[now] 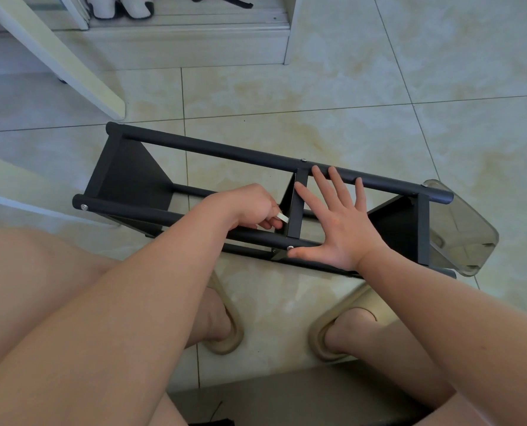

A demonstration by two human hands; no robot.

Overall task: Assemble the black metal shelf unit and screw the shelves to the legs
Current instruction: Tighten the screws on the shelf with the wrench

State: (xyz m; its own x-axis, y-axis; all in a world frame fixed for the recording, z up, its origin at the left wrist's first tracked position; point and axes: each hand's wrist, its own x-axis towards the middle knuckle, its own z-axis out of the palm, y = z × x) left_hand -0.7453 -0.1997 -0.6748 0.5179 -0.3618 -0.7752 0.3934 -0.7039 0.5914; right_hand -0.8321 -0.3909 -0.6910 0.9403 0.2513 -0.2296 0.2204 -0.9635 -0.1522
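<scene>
On the pale tiled floor [317, 87], the black shelf unit [225, 155] lies on its side, at centre. Your left hand [250, 204] pinches a small pale tool [282, 217] by the middle shelf [296, 210]. Your right hand [339, 229], at its 3 o'clock, presses flat, fingers spread. If that pressing loosens, the frame may shift and the tool slip.

The shelf unit [213, 155] lies sideways on the floor [440, 87] — feet [222, 327] before it.
</scene>
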